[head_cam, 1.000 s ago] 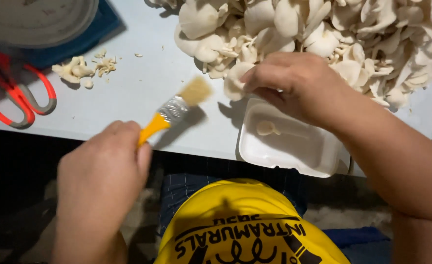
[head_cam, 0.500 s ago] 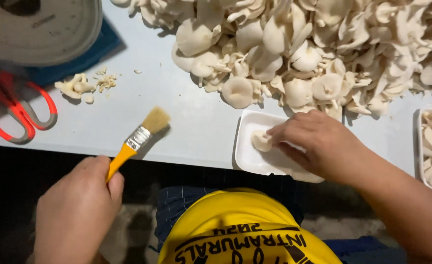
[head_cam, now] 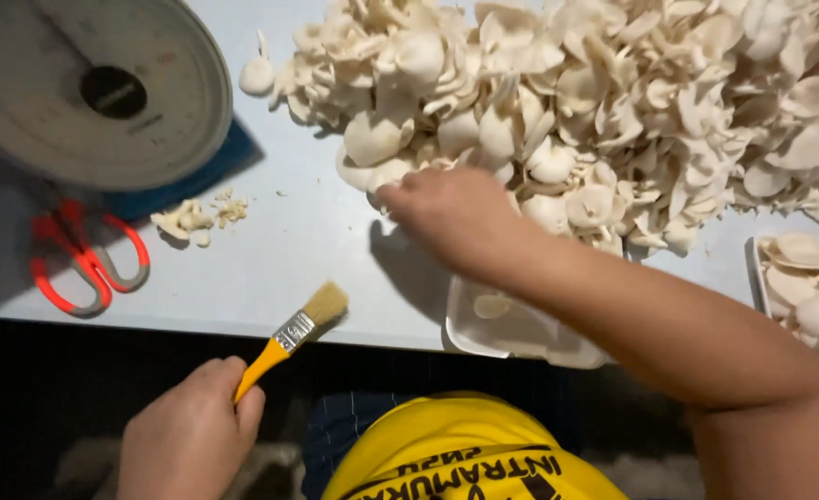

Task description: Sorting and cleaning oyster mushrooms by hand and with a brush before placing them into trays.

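Observation:
My left hand (head_cam: pixel 192 431) grips the orange handle of a small paintbrush (head_cam: pixel 298 329), whose bristles point up over the table's front edge. My right hand (head_cam: pixel 451 218) reaches across to the near side of a big heap of pale oyster mushrooms (head_cam: pixel 613 102), fingers touching the mushrooms at the heap's left front; whether it has one in its grasp I cannot tell. Under my right forearm sits a white foam tray (head_cam: pixel 483 329) with one mushroom piece in it.
A round weighing scale (head_cam: pixel 85 88) stands at the back left on a blue base. Orange-handled scissors (head_cam: pixel 85 268) lie beside it, with mushroom scraps (head_cam: pixel 192 218) nearby. Another foam tray (head_cam: pixel 812 292) holding mushrooms sits at the right edge. The pale table (head_cam: pixel 280 259) ends just before my lap.
My right hand has left the white tray and reached forward to the mushroom heap. My left hand with the brush has drawn back toward me, below the table edge.

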